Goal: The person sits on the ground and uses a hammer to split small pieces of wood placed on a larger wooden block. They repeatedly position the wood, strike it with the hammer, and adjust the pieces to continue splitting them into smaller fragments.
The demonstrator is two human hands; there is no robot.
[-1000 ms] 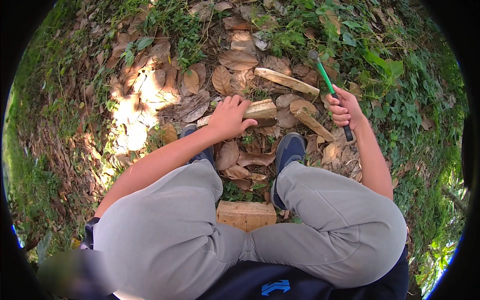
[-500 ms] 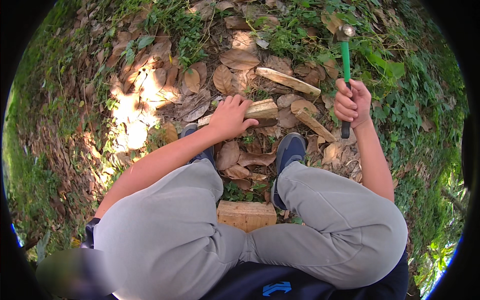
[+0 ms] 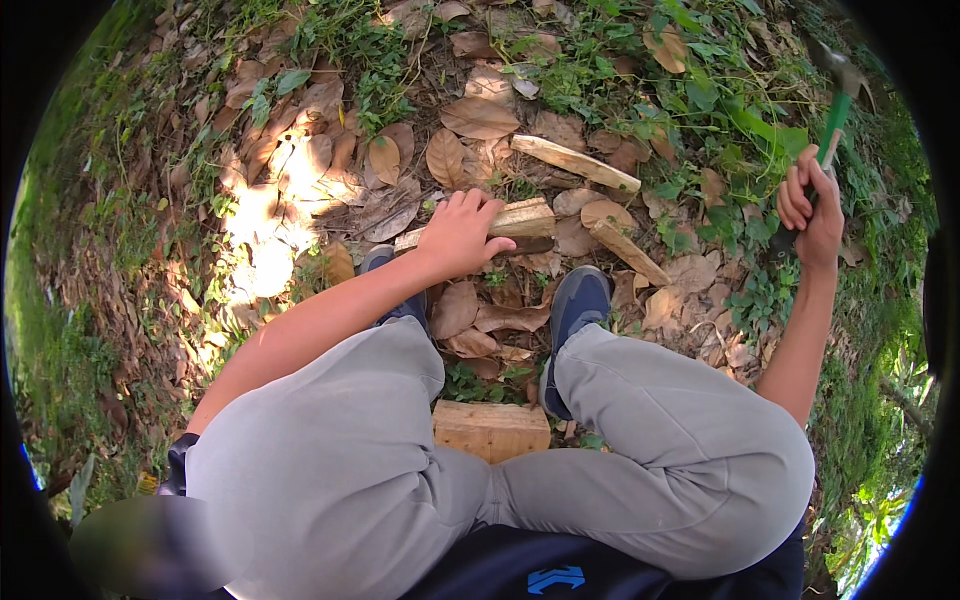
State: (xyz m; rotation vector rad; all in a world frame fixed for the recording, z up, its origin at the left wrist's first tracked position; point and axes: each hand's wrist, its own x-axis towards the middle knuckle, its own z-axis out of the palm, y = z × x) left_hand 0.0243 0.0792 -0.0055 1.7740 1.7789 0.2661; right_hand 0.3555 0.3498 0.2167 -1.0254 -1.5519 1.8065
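My left hand [image 3: 461,234] presses down on a split piece of wood [image 3: 528,219], its fingers curled over the far side and its thumb stretched along the near side. The middle of that wood is hidden under the palm. Out at the right, my right hand [image 3: 815,212] is closed round the handle of a claw hammer [image 3: 836,115], which has a green shaft, a dark grip and a metal head pointing away from me. The hammer is well apart from the wood.
Two more split sticks lie close by: a longer stick [image 3: 577,163] beyond and a shorter stick [image 3: 630,251] to the right. A wooden block [image 3: 492,430] sits between my legs. My dark shoes [image 3: 580,310] flank the wood. Dry leaves [image 3: 478,118] and green plants cover the ground.
My right hand has swung the hammer outward to the right, away from the wood, and the hammer now leans to the right. My left hand and the wood have stayed put.
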